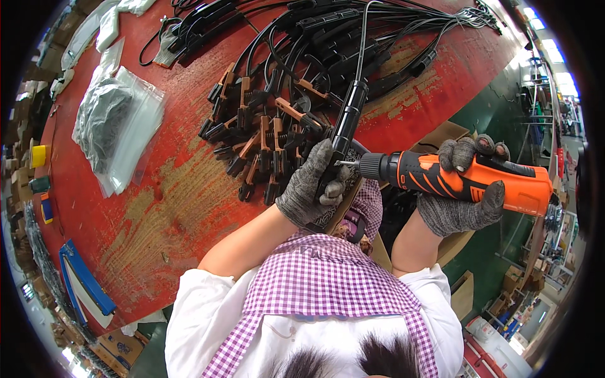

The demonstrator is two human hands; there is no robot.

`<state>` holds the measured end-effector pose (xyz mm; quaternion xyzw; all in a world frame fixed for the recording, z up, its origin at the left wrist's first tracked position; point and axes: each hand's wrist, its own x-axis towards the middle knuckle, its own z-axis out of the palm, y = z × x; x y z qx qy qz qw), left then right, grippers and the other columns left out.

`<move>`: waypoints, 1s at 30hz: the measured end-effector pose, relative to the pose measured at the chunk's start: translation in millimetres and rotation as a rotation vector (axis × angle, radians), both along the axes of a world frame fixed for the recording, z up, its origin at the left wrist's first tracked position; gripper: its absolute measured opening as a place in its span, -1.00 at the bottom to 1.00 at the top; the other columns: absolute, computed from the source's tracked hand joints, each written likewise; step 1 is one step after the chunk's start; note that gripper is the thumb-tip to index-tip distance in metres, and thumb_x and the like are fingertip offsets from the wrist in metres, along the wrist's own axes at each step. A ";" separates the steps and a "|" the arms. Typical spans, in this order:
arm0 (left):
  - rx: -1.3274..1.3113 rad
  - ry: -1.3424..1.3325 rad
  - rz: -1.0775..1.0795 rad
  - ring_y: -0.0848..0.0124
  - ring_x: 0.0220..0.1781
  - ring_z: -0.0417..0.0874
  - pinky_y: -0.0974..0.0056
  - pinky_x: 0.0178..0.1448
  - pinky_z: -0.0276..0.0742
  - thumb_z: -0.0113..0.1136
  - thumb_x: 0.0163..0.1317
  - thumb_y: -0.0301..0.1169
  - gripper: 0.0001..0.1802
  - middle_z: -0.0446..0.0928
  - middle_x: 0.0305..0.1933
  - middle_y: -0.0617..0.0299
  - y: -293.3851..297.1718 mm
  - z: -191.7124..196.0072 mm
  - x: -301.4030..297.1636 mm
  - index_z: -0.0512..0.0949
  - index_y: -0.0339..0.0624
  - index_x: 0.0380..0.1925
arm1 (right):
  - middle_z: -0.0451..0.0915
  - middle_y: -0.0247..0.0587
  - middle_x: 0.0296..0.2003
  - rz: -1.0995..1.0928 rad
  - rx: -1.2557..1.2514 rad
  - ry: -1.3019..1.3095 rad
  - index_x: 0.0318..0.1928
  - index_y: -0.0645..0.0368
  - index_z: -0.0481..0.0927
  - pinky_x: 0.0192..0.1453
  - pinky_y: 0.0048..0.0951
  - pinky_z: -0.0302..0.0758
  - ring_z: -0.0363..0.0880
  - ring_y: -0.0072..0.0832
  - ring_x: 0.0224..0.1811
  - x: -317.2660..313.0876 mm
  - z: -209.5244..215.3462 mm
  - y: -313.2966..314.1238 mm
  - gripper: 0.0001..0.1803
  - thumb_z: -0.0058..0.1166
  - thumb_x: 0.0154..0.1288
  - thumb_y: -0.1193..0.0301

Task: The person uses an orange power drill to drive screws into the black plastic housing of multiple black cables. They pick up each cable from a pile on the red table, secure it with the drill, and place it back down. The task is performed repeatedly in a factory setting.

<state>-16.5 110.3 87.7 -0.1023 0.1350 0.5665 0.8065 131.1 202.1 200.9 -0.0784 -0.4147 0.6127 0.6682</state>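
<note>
My left hand point(309, 189), in a grey knit glove, is closed around a long black tubular handle point(348, 120) with a cable running from its far end. This looks like the handle of a welding electrode holder; its near end is hidden by my fingers. In my gloved right hand point(466, 189) lies an orange and black cordless screwdriver point(435, 175), held level and pointing left. Its thin bit point(345, 163) meets the handle's side beside my left fingers, though whether it sits in a screw cannot be made out. Several copper-jawed electrode holders point(265, 142) are piled just beyond my left hand.
A worn red table point(189, 220) spreads ahead and left. More black handles point(328, 31) and cables point(441, 22) lie at the far side. Clear plastic bags point(129, 126) are at left, a blue-edged object point(88, 283) near left. An open cardboard box point(444, 133) stands by my right arm.
</note>
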 end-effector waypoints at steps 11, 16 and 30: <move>-0.052 0.181 0.002 0.61 -0.77 0.34 0.58 -0.81 0.16 -0.11 0.28 -0.13 -0.67 0.43 -0.51 0.28 0.3 3.8 -2.4 0.23 0.01 -0.04 | 0.44 -0.07 -0.23 0.058 0.089 -0.081 -0.07 0.24 0.32 -0.40 -0.39 0.40 0.45 -0.41 -0.45 -5.1 1.9 -2.1 -0.52 0.07 0.03 0.26; -0.063 0.332 0.006 0.59 -0.77 0.34 0.56 -0.81 0.16 -0.08 0.27 -0.19 -0.66 0.42 -0.52 0.27 3.3 10.2 -1.9 0.22 0.01 0.00 | 0.45 -0.04 -0.31 0.084 0.203 -0.255 -0.14 0.24 0.30 -0.47 -0.40 0.45 0.45 -0.39 -0.51 -14.6 4.4 -3.7 -0.55 0.14 0.01 0.30; -0.081 0.409 -0.040 0.66 -0.79 0.24 0.63 -0.81 0.05 -0.06 0.26 -0.21 -0.67 0.43 -0.36 0.34 2.8 5.1 -4.9 0.24 0.08 0.01 | 0.41 -0.17 -0.52 0.295 0.311 -0.206 -0.22 0.21 0.24 -0.65 -0.52 0.39 0.38 -0.54 -0.71 -38.6 -1.0 3.3 -0.57 0.16 -0.05 0.36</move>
